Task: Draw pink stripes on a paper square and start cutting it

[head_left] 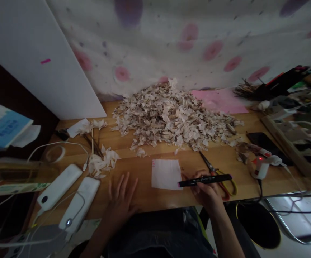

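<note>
My right hand (204,188) holds a black marker pen (214,179) with purple-pink ends, the pen lying roughly level across the fingers. Just left of it, a small white sheet of paper (166,173) lies on the wooden table (141,200), with short reddish marks at its upper left corner. My left hand (122,197) rests flat on the tabletop, fingers spread, to the left of the sheet. Partly behind the right hand and pen are scissors (232,182) with red and yellow handles, blades pointing to the upper left.
A large heap of torn paper scraps (168,114) covers the table's back. Two white power banks (78,200) with cables and a tape roll (55,154) lie left. Right are a phone (268,143) and a white plug with a red light (261,166). A pink sheet (222,100) lies behind.
</note>
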Tool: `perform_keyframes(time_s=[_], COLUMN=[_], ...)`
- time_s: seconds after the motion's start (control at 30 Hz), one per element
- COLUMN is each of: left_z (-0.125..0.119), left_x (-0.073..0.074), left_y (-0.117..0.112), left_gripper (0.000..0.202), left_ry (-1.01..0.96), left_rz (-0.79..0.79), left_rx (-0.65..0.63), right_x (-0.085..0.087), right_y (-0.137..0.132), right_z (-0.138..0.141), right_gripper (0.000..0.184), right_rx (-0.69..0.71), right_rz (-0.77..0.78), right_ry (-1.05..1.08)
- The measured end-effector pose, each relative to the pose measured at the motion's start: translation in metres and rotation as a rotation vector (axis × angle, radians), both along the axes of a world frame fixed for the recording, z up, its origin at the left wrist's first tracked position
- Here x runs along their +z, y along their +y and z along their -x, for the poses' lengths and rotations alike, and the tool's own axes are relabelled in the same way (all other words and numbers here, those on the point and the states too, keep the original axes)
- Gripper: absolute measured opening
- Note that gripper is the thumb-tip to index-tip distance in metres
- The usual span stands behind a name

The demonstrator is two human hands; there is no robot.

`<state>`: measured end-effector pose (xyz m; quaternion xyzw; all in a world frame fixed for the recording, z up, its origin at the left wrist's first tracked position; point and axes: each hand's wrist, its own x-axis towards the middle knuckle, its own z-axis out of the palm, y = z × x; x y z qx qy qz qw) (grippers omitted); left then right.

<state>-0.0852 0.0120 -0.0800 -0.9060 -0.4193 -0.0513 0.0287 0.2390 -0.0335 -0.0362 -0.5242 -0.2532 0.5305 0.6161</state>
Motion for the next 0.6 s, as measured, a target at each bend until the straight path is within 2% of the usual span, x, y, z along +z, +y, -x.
perform_keyframes(time_s=[0.13,0.2,0.27,0.33,0.4,0.5,0.6], left_z=[-0.017,-0.028,-0.039,-0.049,-0.056,-0.060,-0.054], left_x=[0.009,0.019,0.029,0.038,0.044,0.045,0.041], left_y=[0.042,0.066,0.083,0.091,0.092,0.092,0.101], left_gripper=[0.068,0.058,0.052,0.050,0.053,0.049,0.029], left_ry=[0.019,0.011,-0.058,-0.186,-0.287,-0.351,-0.426], left_rz=[0.006,-0.019,-0.097,-0.189,-0.222,-0.143,-0.061], left_rx=[0.030,0.120,0.264,0.377,0.397,0.358,0.400], right_x=[-0.013,-0.020,-0.025,-0.027,-0.025,-0.014,0.002], right_y=[0.015,0.023,0.029,0.032,0.032,0.031,0.031], right_z=[0.027,0.038,0.045,0.049,0.049,0.050,0.051], right_gripper=[0.020,0.019,0.017,0.016,0.017,0.022,0.022], right_rx=[0.014,-0.007,-0.028,-0.038,-0.036,-0.036,-0.012], right_rz=[-0.076,-0.099,-0.111,-0.118,-0.124,-0.126,-0.117], right_ry=[0.067,0.082,0.094,0.111,0.140,0.211,0.298])
